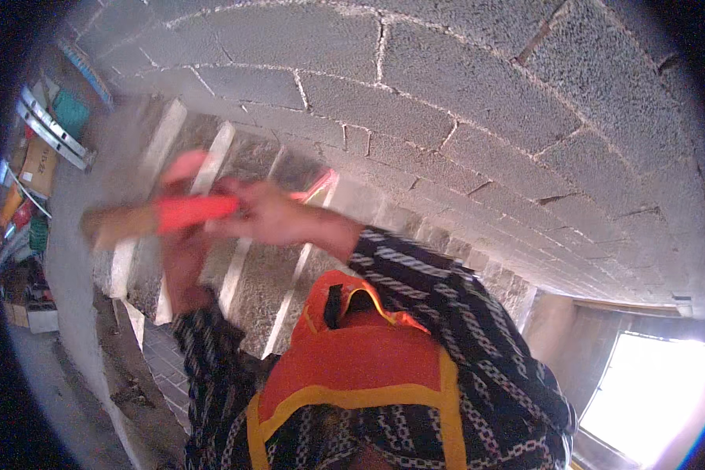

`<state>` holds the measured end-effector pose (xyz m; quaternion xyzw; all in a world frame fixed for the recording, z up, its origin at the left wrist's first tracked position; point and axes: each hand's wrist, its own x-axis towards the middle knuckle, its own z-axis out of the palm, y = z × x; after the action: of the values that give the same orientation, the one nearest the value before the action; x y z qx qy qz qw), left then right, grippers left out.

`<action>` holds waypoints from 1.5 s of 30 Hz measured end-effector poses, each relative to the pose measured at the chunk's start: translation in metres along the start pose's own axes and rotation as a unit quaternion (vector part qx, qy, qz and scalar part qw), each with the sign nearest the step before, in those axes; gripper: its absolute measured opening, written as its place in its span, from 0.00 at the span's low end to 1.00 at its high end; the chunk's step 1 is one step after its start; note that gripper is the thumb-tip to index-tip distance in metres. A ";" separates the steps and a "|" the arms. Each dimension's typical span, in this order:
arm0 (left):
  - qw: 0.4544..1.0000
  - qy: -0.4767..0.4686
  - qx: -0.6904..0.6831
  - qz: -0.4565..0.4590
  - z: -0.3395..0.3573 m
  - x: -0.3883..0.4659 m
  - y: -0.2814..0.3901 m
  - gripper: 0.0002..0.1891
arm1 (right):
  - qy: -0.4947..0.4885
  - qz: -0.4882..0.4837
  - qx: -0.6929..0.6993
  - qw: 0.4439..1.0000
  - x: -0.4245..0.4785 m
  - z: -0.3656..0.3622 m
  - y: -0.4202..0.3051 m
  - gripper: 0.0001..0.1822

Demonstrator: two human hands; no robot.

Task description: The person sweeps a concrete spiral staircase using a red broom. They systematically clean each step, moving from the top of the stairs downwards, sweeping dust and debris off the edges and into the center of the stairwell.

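Before me, a motion-blurred object with a red middle (197,211) and a tan, wood-like end (120,226) is held over a flight of steps. My right hand (264,211) is closed around its right end. My left hand (182,252) comes up from below against the red middle, which hides its fingers. Just above is a pinkish-red blurred patch (185,165), too smeared to name. Beyond my right hand a thin bright red edge (320,185) shows; whether it belongs to the same object I cannot tell. I wear a red apron (358,358) with yellow trim.
Steps with pale edges (285,299) descend beneath my arms. A concrete block wall (341,100) runs along the far side. On the left lie an aluminium ladder (53,129), a cardboard box (40,164) and a teal item (70,111). A bright window or doorway (646,393) is at lower right.
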<state>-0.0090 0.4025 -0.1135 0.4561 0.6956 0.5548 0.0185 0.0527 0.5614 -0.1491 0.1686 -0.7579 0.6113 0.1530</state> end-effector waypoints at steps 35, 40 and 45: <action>0.852 0.483 -0.198 -0.051 -0.220 -0.222 0.059 0.04 | -0.094 0.121 -0.227 0.962 -0.008 0.221 0.199 0.05; 0.755 0.629 -0.104 -0.155 -0.200 -0.208 0.014 0.04 | -0.090 0.127 -0.272 0.950 0.008 0.228 0.225 0.08; 0.823 0.521 -0.197 -0.108 -0.200 -0.234 -0.030 0.03 | -0.080 0.189 -0.274 0.940 -0.032 0.200 0.243 0.09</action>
<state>0.0029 0.0999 -0.1725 0.0072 0.5224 0.8295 -0.1975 -0.0309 0.4158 -0.4169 0.0219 -0.9238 0.3819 0.0142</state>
